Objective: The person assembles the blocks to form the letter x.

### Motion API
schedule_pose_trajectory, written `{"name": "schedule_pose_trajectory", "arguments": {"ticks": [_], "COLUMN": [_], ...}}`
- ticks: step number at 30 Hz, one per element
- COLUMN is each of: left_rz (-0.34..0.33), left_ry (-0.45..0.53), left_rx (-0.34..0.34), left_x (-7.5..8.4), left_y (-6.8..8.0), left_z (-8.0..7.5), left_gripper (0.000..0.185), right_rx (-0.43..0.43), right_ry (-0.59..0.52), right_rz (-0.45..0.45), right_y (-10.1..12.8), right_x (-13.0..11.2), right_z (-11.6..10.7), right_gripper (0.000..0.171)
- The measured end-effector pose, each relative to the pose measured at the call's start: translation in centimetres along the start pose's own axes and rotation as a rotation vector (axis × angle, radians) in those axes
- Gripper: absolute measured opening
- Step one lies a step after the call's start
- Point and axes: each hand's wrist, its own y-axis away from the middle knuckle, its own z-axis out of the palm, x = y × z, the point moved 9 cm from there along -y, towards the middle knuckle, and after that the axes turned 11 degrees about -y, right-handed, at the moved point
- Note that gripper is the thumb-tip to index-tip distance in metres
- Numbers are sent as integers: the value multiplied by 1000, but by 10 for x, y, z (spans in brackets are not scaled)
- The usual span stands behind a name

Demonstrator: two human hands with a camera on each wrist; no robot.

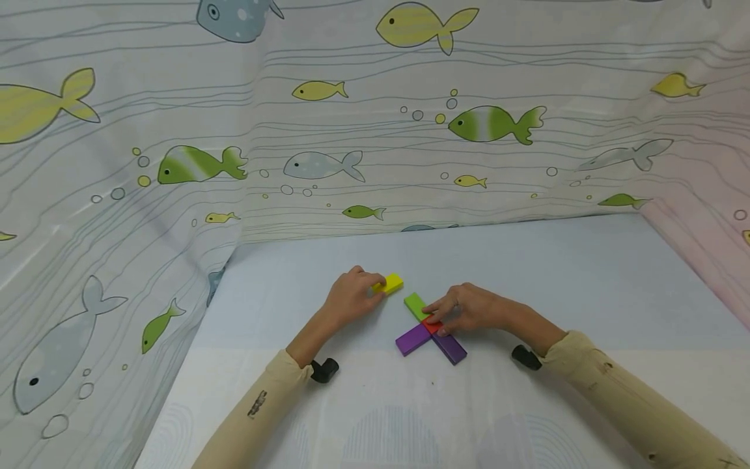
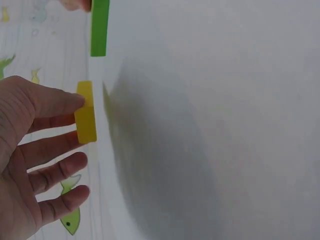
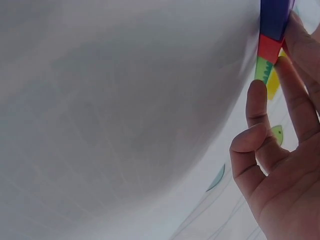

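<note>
My left hand (image 1: 350,296) pinches the yellow block (image 1: 391,283) at its fingertips. My right hand (image 1: 469,311), fingers straight, presses the red block (image 1: 432,326) between green block (image 1: 416,305) and purple blocks (image 1: 413,339).

Fingers (image 2: 60,102) on yellow block (image 2: 86,114)

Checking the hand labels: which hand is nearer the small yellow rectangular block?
Left. The left hand pinches the small yellow rectangular block; the right hand rests apart, on the red block.
</note>
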Motion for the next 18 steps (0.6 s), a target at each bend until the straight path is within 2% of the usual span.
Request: {"name": "schedule_pose_trajectory", "arguments": {"ticks": [9,18], "left_rz": [19,19], "left_ry": [-5,-18], "left_rx": [-28,-74], "left_x": [12,17], "left_y": [-4,-4], "left_z": [6,10], "left_gripper": [18,22], "right_rx": [3,2], "right_ry": [-11,8], "right_rz": [13,29], "right_y": [0,0], "right_x": [-2,-2], "right_z": [0,-1], "right_gripper": [32,33]}}
